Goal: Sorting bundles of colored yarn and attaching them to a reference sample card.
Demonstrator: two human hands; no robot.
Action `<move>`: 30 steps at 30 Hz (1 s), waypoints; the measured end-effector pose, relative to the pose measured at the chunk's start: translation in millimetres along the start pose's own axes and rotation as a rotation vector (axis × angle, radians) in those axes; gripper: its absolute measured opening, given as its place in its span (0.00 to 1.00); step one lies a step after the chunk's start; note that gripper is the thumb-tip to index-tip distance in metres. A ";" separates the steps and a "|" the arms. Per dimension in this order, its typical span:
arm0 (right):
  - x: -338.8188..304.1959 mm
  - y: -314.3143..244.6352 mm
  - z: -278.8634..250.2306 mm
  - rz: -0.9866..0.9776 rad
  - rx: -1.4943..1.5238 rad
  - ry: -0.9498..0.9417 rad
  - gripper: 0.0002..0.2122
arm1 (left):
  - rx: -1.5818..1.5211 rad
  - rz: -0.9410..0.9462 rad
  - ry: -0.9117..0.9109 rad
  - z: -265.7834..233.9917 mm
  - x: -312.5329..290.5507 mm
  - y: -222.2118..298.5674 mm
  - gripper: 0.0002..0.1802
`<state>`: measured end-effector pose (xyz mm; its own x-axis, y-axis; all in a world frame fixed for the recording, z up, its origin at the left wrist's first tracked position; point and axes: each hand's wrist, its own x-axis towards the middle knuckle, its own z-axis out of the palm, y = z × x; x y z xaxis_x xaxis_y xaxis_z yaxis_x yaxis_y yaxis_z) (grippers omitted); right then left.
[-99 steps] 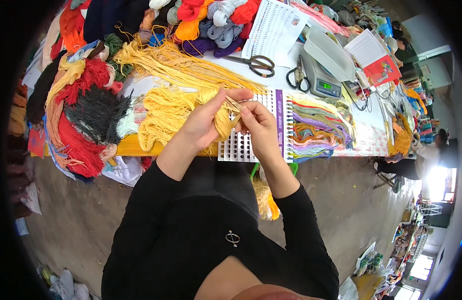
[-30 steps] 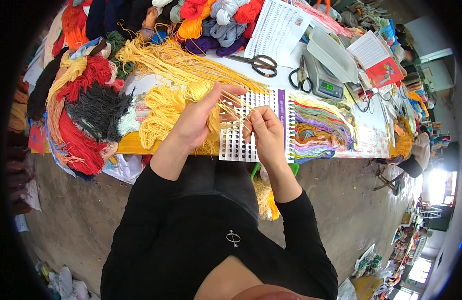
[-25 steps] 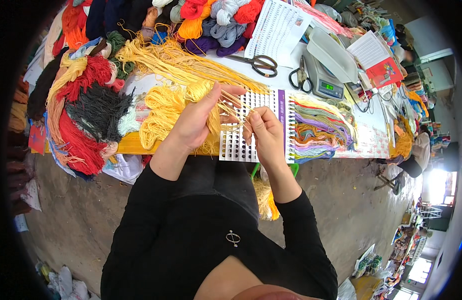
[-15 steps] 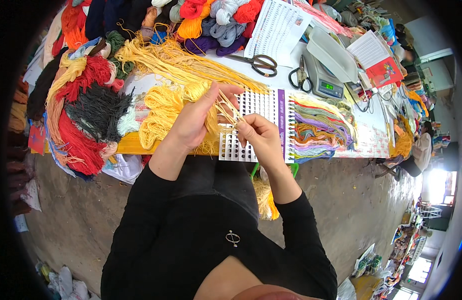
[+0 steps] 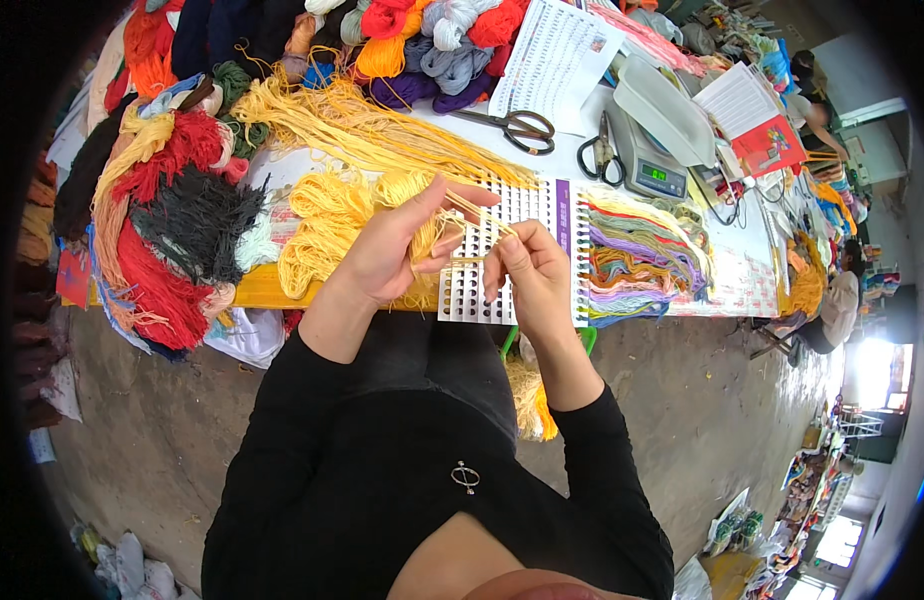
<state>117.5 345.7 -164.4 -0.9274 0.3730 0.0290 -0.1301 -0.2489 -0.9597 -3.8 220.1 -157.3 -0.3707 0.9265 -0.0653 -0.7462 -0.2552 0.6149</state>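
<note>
Pale yellow embroidery thread [image 5: 475, 214] runs in several strands between my two hands. My left hand [image 5: 382, 250] holds one end, its thumb up and its fingers partly curled, with strands looped about them. My right hand [image 5: 538, 268] pinches the other end between thumb and forefinger. Both hands hover over a white card [image 5: 463, 307] with rows of punched holes and a purple strip. Threads in many colours [image 5: 642, 255] hang from the card's right edge. Beside and partly behind my left hand lies a yellow skein [image 5: 327, 225].
Long golden threads [image 5: 382, 125] stretch across the table, near black-handled scissors [image 5: 527, 130] and a second pair [image 5: 602, 158]. A digital scale [image 5: 654, 150] with a tray stands at right. Red and black thread bundles [image 5: 197, 225] pile up at left. Printed sheets [image 5: 554, 65] lie behind.
My right hand has moved slightly right and up, drawing the strands out from my left hand. My left hand's fingers have shifted a little. The scale's display reads differently.
</note>
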 end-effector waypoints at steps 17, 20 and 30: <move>-6.7 -0.3 -6.3 -0.014 -0.711 -0.161 0.07 | 0.287 0.136 0.117 -2.3 1.1 3.8 0.25; -1.8 -15.2 -31.6 -0.240 -0.643 0.061 0.06 | 0.469 -0.238 0.154 -14.9 -15.2 27.8 0.23; -0.4 -135.2 -273.0 -0.403 0.892 0.251 0.05 | 0.129 0.500 0.651 -127.5 -167.1 206.7 0.10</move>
<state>231.2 623.2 -110.9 -0.6693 0.7283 0.1469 -0.7275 -0.6021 -0.3290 -166.6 -22.7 -119.5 -0.9172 0.3564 -0.1781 -0.3540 -0.5237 0.7749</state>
